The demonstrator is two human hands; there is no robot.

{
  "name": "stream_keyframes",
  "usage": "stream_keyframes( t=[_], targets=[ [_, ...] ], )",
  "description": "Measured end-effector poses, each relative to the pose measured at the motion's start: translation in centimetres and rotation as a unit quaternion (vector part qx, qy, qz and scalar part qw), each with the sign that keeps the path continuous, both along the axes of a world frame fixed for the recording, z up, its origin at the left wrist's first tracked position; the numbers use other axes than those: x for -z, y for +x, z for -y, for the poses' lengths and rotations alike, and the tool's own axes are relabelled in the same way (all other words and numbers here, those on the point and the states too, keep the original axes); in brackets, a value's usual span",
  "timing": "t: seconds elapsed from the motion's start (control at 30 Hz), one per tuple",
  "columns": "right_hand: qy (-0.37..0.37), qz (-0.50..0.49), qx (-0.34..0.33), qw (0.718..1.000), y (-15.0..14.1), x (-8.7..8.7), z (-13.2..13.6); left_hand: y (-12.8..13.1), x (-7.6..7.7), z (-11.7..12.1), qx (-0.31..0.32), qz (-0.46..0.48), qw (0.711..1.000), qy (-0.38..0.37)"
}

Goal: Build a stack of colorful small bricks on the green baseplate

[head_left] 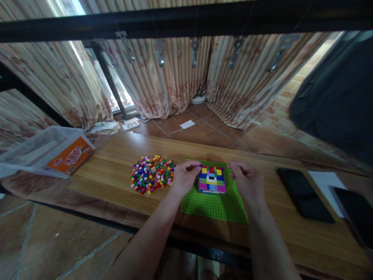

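Note:
A square build of coloured toy bricks (212,186) stands on a green studded baseplate (215,208). Its rows show red, yellow, blue, white, pink and purple. My left hand (184,177) is at the build's upper left corner, thumb and forefinger pinched on a small toy brick (201,165) that looks dark blue. To the right of the build, over the baseplate's edge, is my right hand (247,181). Its fingers are curled together, and whatever they may hold is too small to make out. A pile of loose toy bricks (151,175) lies left of my left hand.
The wooden table (110,171) carries a clear plastic box (37,149) with an orange label at far left. On the right lie a black phone (304,194), white paper (328,184) and another dark device (354,210). A black bar (186,23) with hanging clips crosses above.

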State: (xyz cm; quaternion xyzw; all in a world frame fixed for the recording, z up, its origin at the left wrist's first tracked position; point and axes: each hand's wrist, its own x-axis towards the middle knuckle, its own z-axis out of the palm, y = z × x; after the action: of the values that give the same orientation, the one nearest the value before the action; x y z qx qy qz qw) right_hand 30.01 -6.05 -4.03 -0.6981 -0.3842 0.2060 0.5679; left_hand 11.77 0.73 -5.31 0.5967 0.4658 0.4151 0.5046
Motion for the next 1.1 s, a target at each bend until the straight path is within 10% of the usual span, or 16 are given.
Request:
stream_keyframes(
  t=[1.1],
  targets=[
    [-0.05, 0.002, -0.025, 0.998, -0.1, 0.3, 0.2, -0.1, 0.5, -0.3, 0.029, 0.092, 0.993, -0.065]
  ],
)
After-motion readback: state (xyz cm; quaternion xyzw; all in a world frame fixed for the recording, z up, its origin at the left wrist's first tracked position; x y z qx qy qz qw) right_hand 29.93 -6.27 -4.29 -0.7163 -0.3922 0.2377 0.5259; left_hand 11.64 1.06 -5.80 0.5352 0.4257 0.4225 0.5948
